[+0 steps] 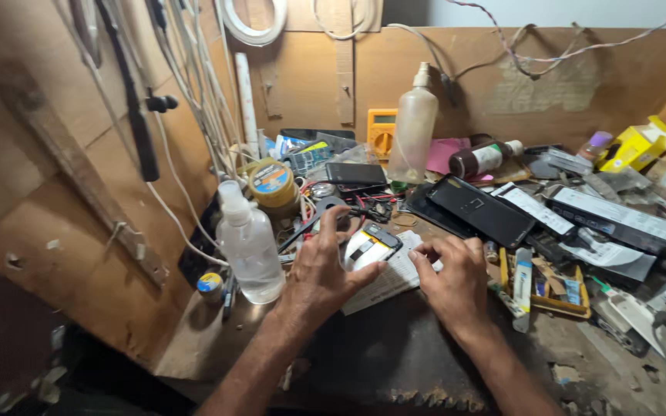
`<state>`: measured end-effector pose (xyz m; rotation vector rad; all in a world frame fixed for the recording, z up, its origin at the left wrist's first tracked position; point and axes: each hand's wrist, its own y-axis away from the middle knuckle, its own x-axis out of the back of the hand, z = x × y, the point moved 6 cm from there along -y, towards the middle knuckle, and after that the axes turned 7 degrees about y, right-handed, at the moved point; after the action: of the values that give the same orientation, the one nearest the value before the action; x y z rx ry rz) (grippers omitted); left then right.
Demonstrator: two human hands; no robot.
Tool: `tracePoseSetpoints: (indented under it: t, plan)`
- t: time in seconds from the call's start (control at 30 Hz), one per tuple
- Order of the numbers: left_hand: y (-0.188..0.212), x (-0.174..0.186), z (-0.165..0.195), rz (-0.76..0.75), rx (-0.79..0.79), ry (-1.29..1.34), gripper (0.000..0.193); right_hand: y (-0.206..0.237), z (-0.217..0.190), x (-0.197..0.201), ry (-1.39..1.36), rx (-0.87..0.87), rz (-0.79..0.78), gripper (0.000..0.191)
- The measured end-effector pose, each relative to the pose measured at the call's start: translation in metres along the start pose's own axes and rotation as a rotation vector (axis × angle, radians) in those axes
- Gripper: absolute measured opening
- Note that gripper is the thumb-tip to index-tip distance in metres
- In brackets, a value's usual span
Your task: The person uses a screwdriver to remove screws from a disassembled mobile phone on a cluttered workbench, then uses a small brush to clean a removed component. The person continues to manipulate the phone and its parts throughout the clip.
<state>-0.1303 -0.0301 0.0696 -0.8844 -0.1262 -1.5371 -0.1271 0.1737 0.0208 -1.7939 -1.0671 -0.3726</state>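
A: Where was the phone (pixel 371 245)?

B: Mid tabletop (pixel 364 362), lying on a white sheet (pixel 391 279) and tilted. Left hand (pixel 319 271) cupped its left side, thumb along the lower edge, fingers curled round the top; I read that as bracing it. Right hand (pixel 450 279) sat just beside it, fingertips pressed down on the sheet near its right edge, holding nothing I could see.

A: Anything hidden?

B: The left palm covered part of the phone, so I couldn't tell what was open on it. Clear bottle (pixel 250 245) stood left of the hand, black phone (pixel 481 209) behind. Clutter on the right was cut off at the frame edge.
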Motion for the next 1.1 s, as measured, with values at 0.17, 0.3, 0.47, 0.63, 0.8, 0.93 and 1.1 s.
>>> tracePoseSetpoints:
  t: [0.17, 0.3, 0.47, 0.63, 0.8, 0.93, 1.1]
  plan:
    - [0.008, 0.002, 0.007, 0.014, -0.091, 0.03, 0.087, -0.009, -0.004, -0.03, 0.106, 0.037, -0.115, 0.021]
    - [0.012, 0.001, 0.009, -0.012, -0.071, 0.072, 0.084, -0.006, -0.001, -0.04, 0.154, 0.071, -0.101, 0.017]
    - [0.011, -0.003, 0.011, -0.015, -0.047, 0.059, 0.085, -0.005, 0.006, -0.045, 0.149, 0.077, -0.124, 0.016]
    - [0.012, -0.006, 0.013, -0.035, -0.071, 0.086, 0.083, -0.005, 0.009, -0.042, 0.14, 0.066, -0.147, 0.015]
    - [0.01, -0.007, 0.012, -0.02, -0.055, 0.059, 0.083, -0.005, 0.007, -0.043, 0.202, 0.159, -0.125, 0.017]
    - [0.011, -0.006, 0.01, -0.034, -0.023, 0.068, 0.082, -0.011, 0.017, -0.044, 0.211, 0.119, -0.131, 0.018]
    - [0.011, -0.009, 0.01, -0.031, -0.042, 0.087, 0.085, -0.022, 0.042, -0.044, 0.225, 0.001, -0.194, 0.028]
